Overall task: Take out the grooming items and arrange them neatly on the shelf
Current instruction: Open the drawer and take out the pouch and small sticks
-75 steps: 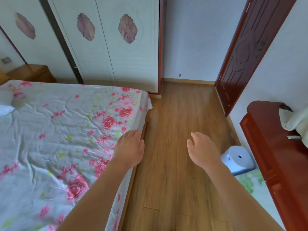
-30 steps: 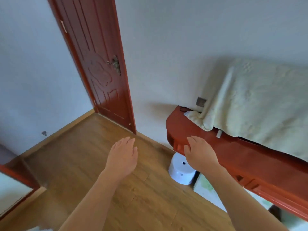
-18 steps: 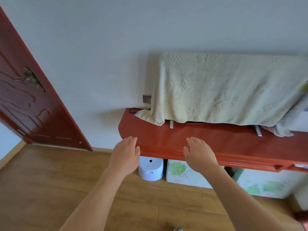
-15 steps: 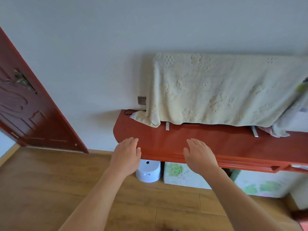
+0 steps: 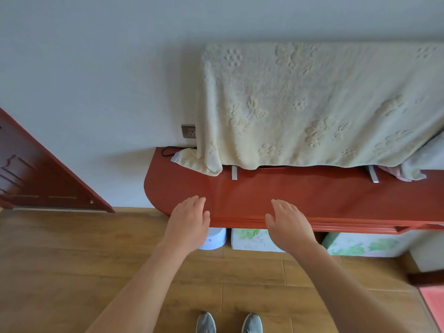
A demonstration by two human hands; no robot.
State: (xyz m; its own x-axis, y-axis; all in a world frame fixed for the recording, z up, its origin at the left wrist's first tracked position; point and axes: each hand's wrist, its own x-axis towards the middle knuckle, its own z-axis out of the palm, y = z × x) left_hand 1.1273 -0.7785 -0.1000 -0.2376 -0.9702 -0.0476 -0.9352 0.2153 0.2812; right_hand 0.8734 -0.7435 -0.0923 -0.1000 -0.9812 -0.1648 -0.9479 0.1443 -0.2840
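A long red wooden shelf (image 5: 324, 198) runs along the white wall, its rounded left end near the middle of the view. My left hand (image 5: 188, 223) and my right hand (image 5: 287, 224) are stretched out palm down with straight fingers, over the shelf's front edge, holding nothing. No grooming items show anywhere in view.
A cream embossed towel (image 5: 312, 104) drapes over a flat object standing on the shelf on two metal feet (image 5: 234, 173). Under the shelf sit a white stool (image 5: 215, 239) and floral boxes (image 5: 249, 239). A red door (image 5: 36, 179) stands left. My shoes (image 5: 228, 323) are on the wooden floor.
My view has swung from the bed and wardrobe, past the red door, to face the red shelf squarely. Both hands stay held out, empty, and the shelf is now nearer.
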